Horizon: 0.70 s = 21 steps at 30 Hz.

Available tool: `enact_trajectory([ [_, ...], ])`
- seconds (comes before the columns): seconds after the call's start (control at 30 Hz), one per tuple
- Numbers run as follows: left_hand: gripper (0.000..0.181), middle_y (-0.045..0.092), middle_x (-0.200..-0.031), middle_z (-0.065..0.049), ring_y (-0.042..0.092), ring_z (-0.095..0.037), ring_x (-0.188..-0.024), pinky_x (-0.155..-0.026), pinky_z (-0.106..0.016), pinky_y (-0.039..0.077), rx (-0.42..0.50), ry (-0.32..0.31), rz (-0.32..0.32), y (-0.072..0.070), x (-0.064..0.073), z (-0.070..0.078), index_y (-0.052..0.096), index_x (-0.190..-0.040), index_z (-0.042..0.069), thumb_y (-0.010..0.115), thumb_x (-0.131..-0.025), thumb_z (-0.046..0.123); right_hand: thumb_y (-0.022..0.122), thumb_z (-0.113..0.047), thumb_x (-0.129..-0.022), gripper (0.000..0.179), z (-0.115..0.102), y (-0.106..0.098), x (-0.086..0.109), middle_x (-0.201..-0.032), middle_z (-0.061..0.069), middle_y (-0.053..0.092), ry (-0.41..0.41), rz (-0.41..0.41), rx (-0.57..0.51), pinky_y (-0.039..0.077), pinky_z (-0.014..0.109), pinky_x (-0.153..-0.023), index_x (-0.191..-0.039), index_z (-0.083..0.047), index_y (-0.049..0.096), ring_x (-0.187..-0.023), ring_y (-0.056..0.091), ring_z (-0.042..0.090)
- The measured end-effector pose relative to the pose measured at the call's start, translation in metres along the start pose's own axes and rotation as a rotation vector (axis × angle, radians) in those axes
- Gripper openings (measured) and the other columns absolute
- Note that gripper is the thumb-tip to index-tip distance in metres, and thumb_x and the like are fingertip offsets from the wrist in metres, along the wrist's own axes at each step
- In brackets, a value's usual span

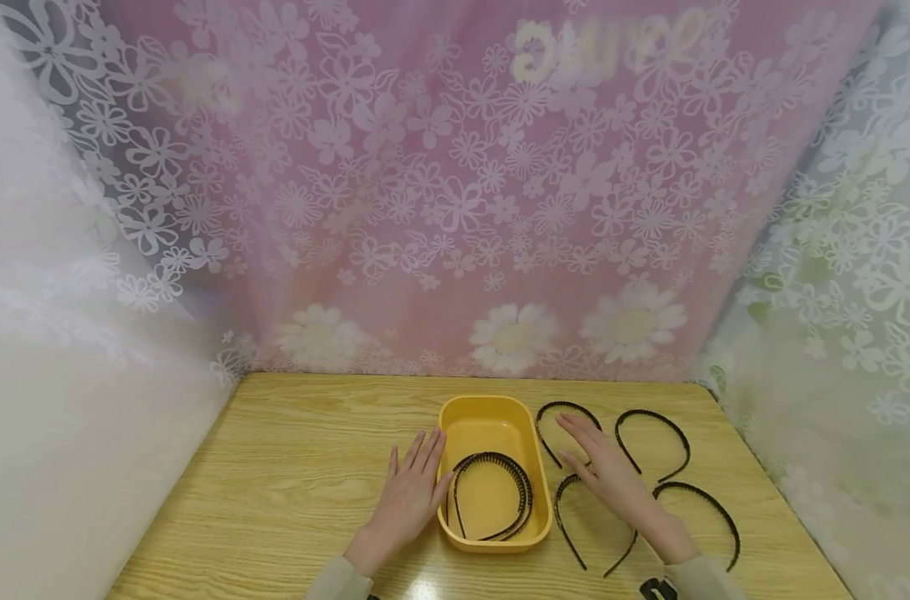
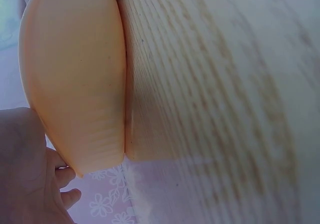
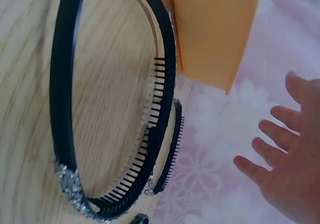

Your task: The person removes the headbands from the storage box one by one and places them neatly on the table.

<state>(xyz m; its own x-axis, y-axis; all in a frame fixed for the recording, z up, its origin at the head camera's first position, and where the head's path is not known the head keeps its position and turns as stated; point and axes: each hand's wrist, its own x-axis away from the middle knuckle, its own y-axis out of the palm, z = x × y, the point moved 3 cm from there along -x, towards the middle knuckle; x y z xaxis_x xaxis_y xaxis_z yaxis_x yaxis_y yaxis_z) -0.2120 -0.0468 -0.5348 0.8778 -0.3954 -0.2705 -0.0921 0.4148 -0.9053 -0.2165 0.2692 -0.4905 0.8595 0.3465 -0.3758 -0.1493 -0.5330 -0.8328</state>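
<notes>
A yellow plastic basin (image 1: 542,492) stands on the table with several black toothed headbands (image 1: 528,490) lying together in it. My left hand (image 1: 406,500) rests against the basin's left rim, fingers extended; in the left wrist view its fingers meet the edge of the basin wall (image 2: 75,79). To the right of the basin, my right hand (image 1: 616,479) hovers over the loose headbands with its fingers spread and nothing held. Beneath it, the right wrist view shows a black headband (image 3: 167,49) with comb teeth and a glittery silver part.
Right of the basin lie a far headband (image 1: 567,405), another at the far right (image 1: 676,427), one nearer the basin (image 1: 567,533) and one at the near right (image 1: 727,518). The wooden table (image 1: 312,442) is enclosed by flowered curtains (image 1: 425,208).
</notes>
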Motion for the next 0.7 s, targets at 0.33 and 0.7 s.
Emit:
enact_trajectory([
  [0.33,0.062,0.027,-0.166,-0.012,0.023,-0.036,-0.153,-0.115,-0.071,0.019,0.010,0.007,-0.005,0.000,-0.001,0.001,0.029,-0.160,0.004,0.045,-0.109,0.037,0.065,-0.025,-0.100,0.066,-0.022,0.024,0.006,-0.160,0.015,0.039,-0.144,-0.097,0.103,0.037,0.067,-0.106,-0.156,-0.004,0.038,-0.144,0.037,0.043],
  [0.7,0.060,0.028,-0.165,-0.012,0.024,-0.037,-0.152,-0.116,-0.070,0.020,-0.003,-0.001,-0.002,-0.005,-0.001,0.004,0.032,-0.159,0.004,0.044,-0.109,0.036,0.055,-0.033,-0.105,0.065,-0.022,0.037,0.011,-0.163,0.012,0.034,-0.158,-0.147,0.179,0.028,0.069,-0.111,-0.160,-0.008,0.032,-0.149,0.033,0.033],
])
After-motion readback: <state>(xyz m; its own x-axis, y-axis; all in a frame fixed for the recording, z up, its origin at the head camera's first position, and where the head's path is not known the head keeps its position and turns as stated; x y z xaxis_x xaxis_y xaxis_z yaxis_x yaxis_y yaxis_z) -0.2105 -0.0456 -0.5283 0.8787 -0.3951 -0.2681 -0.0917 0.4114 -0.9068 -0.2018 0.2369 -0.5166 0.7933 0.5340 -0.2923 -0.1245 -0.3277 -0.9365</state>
